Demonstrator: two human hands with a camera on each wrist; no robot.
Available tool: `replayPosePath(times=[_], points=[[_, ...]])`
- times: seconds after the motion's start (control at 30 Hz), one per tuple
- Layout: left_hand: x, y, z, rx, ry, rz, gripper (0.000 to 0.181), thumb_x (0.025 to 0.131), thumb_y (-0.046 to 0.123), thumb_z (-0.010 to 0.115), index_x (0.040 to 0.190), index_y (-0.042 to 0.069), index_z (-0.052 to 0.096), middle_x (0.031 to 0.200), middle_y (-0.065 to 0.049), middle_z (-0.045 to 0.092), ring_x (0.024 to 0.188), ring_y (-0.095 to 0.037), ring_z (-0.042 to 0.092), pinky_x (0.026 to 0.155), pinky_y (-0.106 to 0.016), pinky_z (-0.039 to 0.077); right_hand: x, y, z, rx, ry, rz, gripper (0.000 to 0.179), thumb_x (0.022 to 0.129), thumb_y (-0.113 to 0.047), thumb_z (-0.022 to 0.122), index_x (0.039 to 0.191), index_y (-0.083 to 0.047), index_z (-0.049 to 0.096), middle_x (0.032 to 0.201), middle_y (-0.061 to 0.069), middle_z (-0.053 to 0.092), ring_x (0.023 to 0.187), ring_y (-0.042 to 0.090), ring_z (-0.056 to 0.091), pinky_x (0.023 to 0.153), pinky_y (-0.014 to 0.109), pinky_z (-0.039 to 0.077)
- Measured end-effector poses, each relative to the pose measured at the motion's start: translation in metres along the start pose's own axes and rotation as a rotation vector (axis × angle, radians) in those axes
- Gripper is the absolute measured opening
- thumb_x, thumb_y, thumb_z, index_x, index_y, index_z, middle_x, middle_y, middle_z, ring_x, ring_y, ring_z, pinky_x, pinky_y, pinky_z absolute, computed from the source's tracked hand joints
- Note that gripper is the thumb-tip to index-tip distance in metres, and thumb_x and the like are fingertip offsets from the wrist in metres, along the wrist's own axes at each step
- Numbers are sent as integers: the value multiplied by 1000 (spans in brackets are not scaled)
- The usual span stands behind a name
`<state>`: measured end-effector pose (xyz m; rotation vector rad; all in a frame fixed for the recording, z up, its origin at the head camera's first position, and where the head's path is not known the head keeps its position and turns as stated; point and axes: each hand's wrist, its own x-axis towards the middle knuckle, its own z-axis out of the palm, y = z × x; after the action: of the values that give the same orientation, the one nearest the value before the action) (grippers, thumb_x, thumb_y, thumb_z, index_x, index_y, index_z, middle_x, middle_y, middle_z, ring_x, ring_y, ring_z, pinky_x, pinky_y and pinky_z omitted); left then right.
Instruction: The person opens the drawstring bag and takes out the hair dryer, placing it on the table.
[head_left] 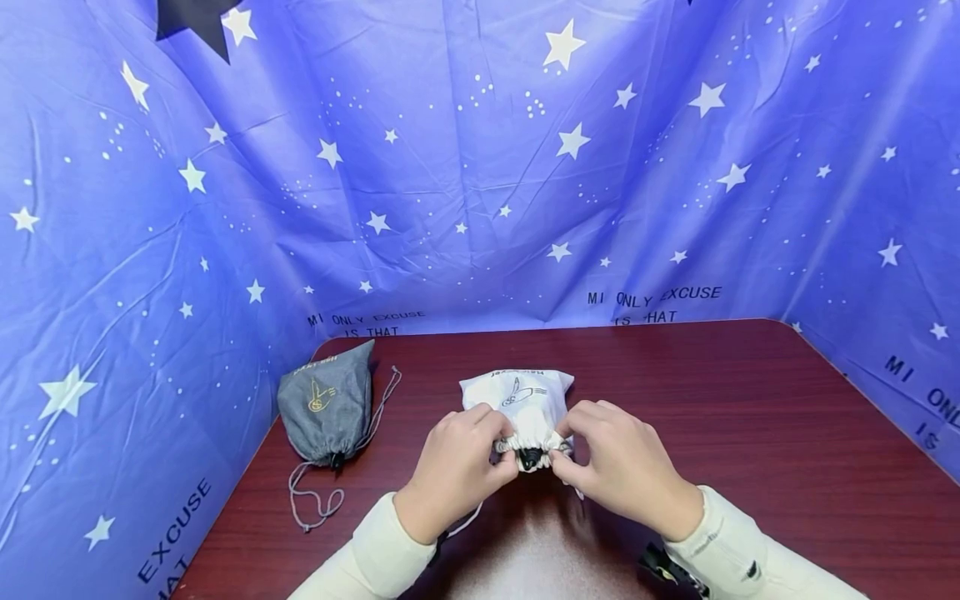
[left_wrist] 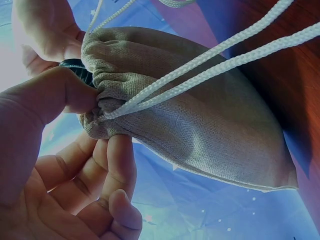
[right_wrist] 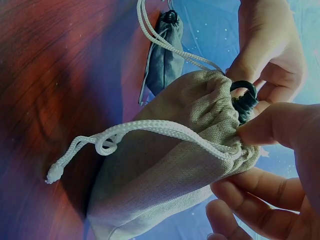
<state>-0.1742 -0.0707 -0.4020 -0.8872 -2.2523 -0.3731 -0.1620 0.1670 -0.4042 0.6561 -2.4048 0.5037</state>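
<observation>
Left hand and right hand pinch one white bag at its mouth. One gray bag lies on the counter.

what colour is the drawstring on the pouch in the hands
White; the braided drawstring shows best in the right wrist view.

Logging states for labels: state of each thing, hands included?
White bag: mouth gathered, gripped
Dark item: protruding from white bag's mouth
White cord: loose, end knotted
Gray bag: on table, mouth gathered
Gray cord: slack
Left hand: pinching white bag's rim
Right hand: same, opposite side
</observation>
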Motion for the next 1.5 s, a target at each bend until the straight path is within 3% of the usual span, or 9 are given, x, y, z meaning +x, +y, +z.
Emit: replayPosePath(times=[1.5], points=[[2,-6,-6,-15,-17,-44,20,70,19,79,86,19,68,73,10,58,58,-6,46,56,-28,43,3,6,-2,-19,9,-1,20,72,-34,83,82,-31,67,74,-23,48,66,0,43,54,22,39]])
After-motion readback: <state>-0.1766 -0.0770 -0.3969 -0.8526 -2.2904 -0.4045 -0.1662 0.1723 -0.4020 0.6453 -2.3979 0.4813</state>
